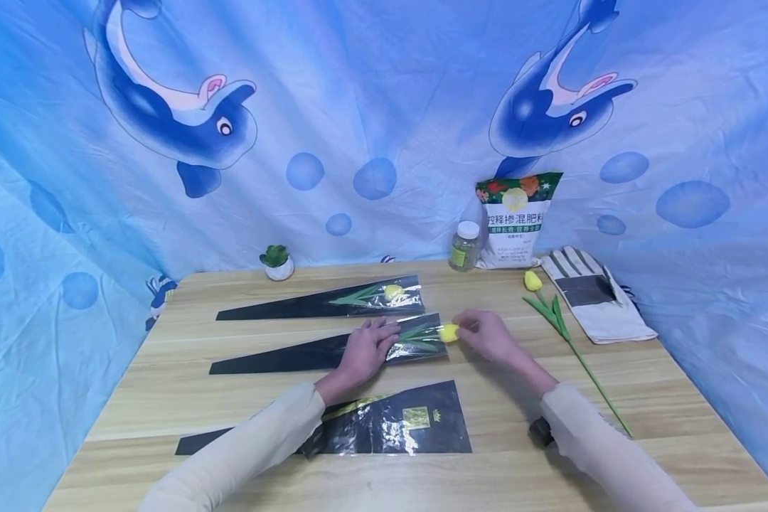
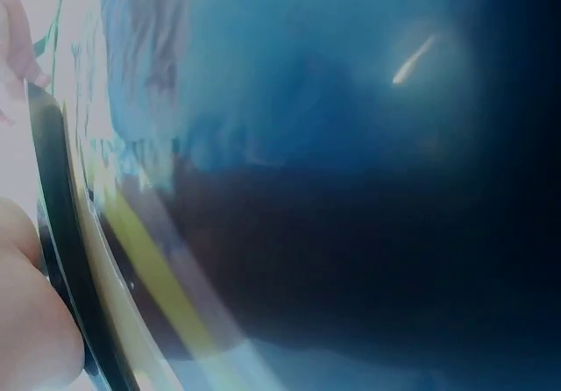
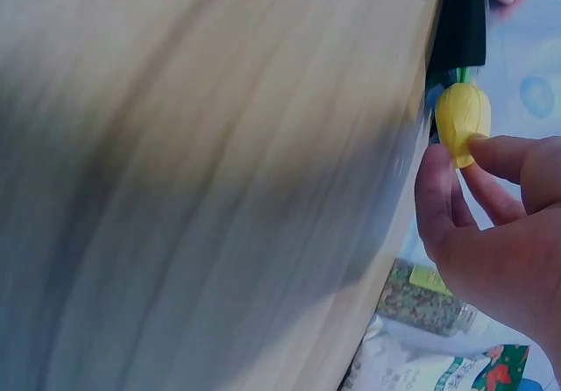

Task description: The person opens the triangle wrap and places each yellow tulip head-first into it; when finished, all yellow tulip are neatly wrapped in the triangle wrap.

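Observation:
My right hand (image 1: 486, 336) pinches the tip of a yellow tulip bud (image 3: 462, 115) between thumb and fingers. The bud sticks out of the wide end of the middle black flower sleeve (image 1: 275, 357), and green leaves show through its glossy clear front. My left hand (image 1: 366, 350) rests across that same sleeve, with its fingers laid over the upper edge. Behind lies another black sleeve (image 1: 288, 307) with a yellow tulip (image 1: 394, 292) inside. A third sleeve (image 1: 384, 435), printed in gold, lies in front, partly under my left forearm.
At the right lies a loose yellow tulip (image 1: 562, 323) with a long green stem, beside a pair of white gloves (image 1: 604, 313). Along the back stand a small potted succulent (image 1: 277, 263), a lidded jar (image 1: 464, 249) and a fertilizer bag (image 1: 514, 231). A blue dolphin curtain (image 1: 384, 107) hangs behind.

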A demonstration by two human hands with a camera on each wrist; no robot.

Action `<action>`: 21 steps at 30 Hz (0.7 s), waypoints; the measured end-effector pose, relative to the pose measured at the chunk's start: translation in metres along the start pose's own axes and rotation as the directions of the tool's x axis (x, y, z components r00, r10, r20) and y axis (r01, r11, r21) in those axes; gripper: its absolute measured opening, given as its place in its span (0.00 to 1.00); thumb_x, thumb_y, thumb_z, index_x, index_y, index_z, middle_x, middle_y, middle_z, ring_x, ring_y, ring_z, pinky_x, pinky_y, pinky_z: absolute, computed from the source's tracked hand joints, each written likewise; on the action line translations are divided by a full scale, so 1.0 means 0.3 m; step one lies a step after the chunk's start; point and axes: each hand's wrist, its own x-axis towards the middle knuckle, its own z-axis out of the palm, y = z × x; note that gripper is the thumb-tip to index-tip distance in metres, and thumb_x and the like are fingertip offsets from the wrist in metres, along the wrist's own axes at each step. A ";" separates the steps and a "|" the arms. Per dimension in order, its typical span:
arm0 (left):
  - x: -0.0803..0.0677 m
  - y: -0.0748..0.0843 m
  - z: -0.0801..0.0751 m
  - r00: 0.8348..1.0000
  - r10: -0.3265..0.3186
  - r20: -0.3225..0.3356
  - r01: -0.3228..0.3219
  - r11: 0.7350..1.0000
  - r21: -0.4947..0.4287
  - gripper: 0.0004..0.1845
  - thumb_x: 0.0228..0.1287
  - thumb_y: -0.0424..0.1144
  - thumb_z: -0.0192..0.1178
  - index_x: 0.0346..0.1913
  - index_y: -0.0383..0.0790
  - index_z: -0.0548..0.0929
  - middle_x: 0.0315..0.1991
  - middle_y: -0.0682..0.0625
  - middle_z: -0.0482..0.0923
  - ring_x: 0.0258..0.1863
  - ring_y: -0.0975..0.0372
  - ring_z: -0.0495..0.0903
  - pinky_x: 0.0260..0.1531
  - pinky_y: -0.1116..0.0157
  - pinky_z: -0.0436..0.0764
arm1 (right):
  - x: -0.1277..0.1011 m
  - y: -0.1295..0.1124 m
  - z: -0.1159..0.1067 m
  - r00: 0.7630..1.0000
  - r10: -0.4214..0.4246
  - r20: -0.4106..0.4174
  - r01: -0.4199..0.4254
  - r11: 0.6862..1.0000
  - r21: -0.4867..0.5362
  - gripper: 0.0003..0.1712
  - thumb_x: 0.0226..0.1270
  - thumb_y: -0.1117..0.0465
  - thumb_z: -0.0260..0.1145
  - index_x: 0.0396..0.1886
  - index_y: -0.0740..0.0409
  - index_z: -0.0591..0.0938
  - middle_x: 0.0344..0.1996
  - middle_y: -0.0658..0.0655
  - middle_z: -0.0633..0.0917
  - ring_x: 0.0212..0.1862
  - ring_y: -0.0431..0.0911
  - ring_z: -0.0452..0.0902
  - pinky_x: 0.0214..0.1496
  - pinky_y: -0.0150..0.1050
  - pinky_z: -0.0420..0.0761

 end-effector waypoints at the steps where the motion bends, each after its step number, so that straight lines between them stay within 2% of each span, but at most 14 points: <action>1: 0.000 0.001 0.000 1.000 0.004 0.003 -0.004 1.000 0.003 0.13 0.66 0.32 0.65 0.51 0.32 0.87 0.51 0.41 0.84 0.59 0.41 0.77 0.64 0.41 0.66 | 0.001 -0.003 0.006 1.000 0.011 0.005 -0.011 1.000 0.024 0.14 0.65 0.72 0.66 0.50 0.71 0.82 0.38 0.62 0.85 0.37 0.52 0.82 0.30 0.39 0.84; 5: 0.002 0.001 0.006 1.000 0.012 0.009 -0.012 1.000 0.018 0.13 0.66 0.33 0.65 0.51 0.33 0.87 0.51 0.41 0.84 0.59 0.42 0.77 0.64 0.41 0.67 | 0.004 -0.023 0.027 0.998 0.057 0.040 -0.061 0.991 0.116 0.14 0.65 0.72 0.66 0.51 0.71 0.82 0.36 0.60 0.84 0.35 0.51 0.81 0.32 0.41 0.85; 10: 0.005 0.004 0.012 1.000 0.012 0.003 -0.012 1.000 0.020 0.12 0.67 0.34 0.65 0.51 0.33 0.87 0.49 0.42 0.85 0.59 0.43 0.77 0.63 0.42 0.68 | 0.002 -0.058 0.050 0.982 0.154 0.105 -0.177 0.948 0.265 0.16 0.70 0.75 0.58 0.55 0.74 0.78 0.35 0.64 0.84 0.31 0.50 0.80 0.30 0.40 0.83; 12: 0.006 0.006 0.014 1.000 0.006 0.008 -0.006 1.000 0.025 0.12 0.68 0.34 0.64 0.51 0.34 0.87 0.50 0.42 0.85 0.59 0.43 0.77 0.63 0.42 0.69 | 0.004 -0.065 0.061 0.976 0.182 0.120 -0.211 0.925 0.316 0.16 0.71 0.76 0.55 0.56 0.76 0.76 0.36 0.66 0.84 0.33 0.52 0.82 0.34 0.40 0.85; 14: 0.009 0.008 0.015 1.000 0.003 0.014 -0.003 1.000 0.020 0.12 0.68 0.34 0.64 0.51 0.34 0.87 0.50 0.43 0.85 0.60 0.43 0.77 0.63 0.42 0.69 | 0.010 -0.063 0.071 0.972 0.193 0.134 -0.229 0.905 0.357 0.17 0.72 0.77 0.51 0.57 0.78 0.73 0.40 0.69 0.84 0.39 0.55 0.84 0.42 0.41 0.86; 17: 0.011 0.008 0.019 1.000 -0.001 0.015 0.001 1.000 0.012 0.12 0.67 0.33 0.65 0.51 0.34 0.87 0.50 0.43 0.85 0.60 0.44 0.77 0.63 0.43 0.69 | 0.020 -0.055 0.082 0.965 0.199 0.168 -0.255 0.854 0.453 0.18 0.73 0.77 0.48 0.59 0.82 0.69 0.46 0.74 0.82 0.46 0.58 0.84 0.50 0.43 0.84; 20: 0.013 0.008 0.022 1.000 -0.003 0.010 0.003 1.000 0.003 0.12 0.67 0.33 0.65 0.50 0.34 0.87 0.50 0.43 0.85 0.59 0.44 0.77 0.63 0.43 0.69 | 0.028 -0.047 0.089 0.959 0.198 0.204 -0.280 0.786 0.551 0.19 0.73 0.76 0.46 0.60 0.84 0.66 0.50 0.78 0.79 0.49 0.61 0.83 0.52 0.44 0.84; 21: 0.014 0.008 0.024 1.000 -0.003 0.008 0.003 1.000 0.004 0.11 0.67 0.33 0.65 0.50 0.35 0.88 0.50 0.43 0.85 0.59 0.44 0.78 0.63 0.43 0.69 | 0.028 -0.045 0.090 0.957 0.194 0.215 -0.284 0.772 0.568 0.20 0.72 0.76 0.46 0.60 0.84 0.65 0.51 0.79 0.79 0.49 0.60 0.83 0.51 0.43 0.84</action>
